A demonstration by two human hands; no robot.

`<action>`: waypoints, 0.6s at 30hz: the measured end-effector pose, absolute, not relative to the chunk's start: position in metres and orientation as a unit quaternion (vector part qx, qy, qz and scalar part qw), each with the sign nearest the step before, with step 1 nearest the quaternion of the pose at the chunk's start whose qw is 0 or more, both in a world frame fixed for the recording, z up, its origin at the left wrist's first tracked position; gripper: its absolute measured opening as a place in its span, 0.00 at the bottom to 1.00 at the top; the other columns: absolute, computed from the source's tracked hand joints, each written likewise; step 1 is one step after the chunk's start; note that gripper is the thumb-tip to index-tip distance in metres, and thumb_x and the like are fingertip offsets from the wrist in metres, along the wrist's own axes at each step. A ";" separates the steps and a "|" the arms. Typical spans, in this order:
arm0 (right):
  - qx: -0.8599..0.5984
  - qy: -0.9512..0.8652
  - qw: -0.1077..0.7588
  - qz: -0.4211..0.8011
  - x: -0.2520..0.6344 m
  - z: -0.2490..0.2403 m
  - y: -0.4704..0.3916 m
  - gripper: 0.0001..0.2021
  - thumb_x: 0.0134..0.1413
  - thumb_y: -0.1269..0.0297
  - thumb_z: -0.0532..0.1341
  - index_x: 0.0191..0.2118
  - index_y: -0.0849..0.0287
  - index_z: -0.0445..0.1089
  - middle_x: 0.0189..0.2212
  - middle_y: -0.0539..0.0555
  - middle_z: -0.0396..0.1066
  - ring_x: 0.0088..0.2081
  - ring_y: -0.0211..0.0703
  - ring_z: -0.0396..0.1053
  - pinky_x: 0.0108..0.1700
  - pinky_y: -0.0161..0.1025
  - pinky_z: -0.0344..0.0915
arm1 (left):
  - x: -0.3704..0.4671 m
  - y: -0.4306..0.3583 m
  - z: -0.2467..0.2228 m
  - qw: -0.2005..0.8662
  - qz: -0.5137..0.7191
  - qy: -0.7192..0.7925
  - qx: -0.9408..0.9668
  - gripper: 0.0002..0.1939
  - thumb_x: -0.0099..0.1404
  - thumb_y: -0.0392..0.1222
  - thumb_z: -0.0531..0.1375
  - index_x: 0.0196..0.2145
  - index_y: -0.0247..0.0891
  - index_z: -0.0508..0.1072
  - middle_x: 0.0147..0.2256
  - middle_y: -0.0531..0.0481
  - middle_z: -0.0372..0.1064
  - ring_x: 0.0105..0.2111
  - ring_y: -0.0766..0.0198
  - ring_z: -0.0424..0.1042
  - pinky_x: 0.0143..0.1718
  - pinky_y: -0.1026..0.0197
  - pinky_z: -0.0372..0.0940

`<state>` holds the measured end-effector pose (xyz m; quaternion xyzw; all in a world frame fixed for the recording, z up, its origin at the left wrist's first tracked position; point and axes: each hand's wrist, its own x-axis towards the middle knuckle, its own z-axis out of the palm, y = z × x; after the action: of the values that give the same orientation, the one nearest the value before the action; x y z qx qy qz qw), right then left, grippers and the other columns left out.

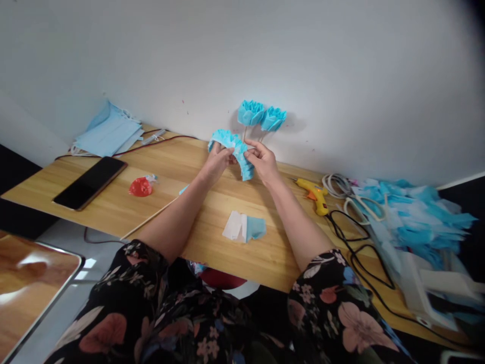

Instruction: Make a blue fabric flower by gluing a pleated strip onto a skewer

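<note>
Both hands hold a frilled strip of blue mask fabric (227, 136) above the back of the table. My left hand (220, 161) grips its left and middle part, with some fingers hidden behind the fabric. My right hand (263, 161) pinches the strip near its right end, which hangs down. Just behind stand two blue fabric flowers (250, 113) on thin sticks. Cut white and blue fabric pieces (244, 226) lie on the table between my forearms. A thin wooden stick (149, 218) with a blue tip passes by my left forearm.
At left are a stack of blue face masks (109, 132), a black phone (90, 183) and a red plastic wrapper (141, 187). A yellow glue gun (313, 194), its black cord, scissors (364, 209) and a heap of blue fabric scraps (417, 212) lie at right. A wall (182, 60) borders the back.
</note>
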<state>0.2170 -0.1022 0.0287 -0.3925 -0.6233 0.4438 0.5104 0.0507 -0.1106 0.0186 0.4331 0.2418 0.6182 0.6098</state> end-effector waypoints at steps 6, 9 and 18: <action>-0.401 -0.625 0.513 0.431 0.219 0.028 -0.103 0.28 0.52 0.49 0.69 0.57 0.55 0.75 0.28 0.48 0.73 0.32 0.42 0.69 0.37 0.41 0.69 | 0.051 -0.108 0.014 0.602 0.611 0.232 0.459 0.34 0.47 0.35 0.71 0.49 0.44 0.62 0.36 0.55 0.71 0.32 0.66 0.73 0.33 0.64 0.65; -0.416 -0.614 0.507 0.440 0.220 0.029 -0.104 0.28 0.55 0.45 0.68 0.58 0.53 0.75 0.27 0.49 0.70 0.31 0.43 0.69 0.36 0.42 0.68 | 0.049 -0.105 0.015 0.590 0.635 0.240 0.437 0.31 0.47 0.36 0.69 0.48 0.44 0.62 0.35 0.56 0.72 0.31 0.66 0.73 0.33 0.64 0.65; -0.367 -0.622 0.506 0.472 0.216 0.031 -0.106 0.29 0.47 0.51 0.71 0.56 0.54 0.74 0.29 0.48 0.73 0.31 0.41 0.67 0.35 0.40 0.67 | 0.049 -0.110 0.021 0.589 0.638 0.264 0.419 0.23 0.51 0.37 0.65 0.42 0.44 0.60 0.30 0.59 0.67 0.28 0.68 0.70 0.32 0.63 0.63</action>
<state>0.2162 -0.1064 0.0307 -0.3673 -0.6219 0.4719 0.5056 0.0485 -0.1102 0.0214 0.4194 0.2637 0.6381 0.5894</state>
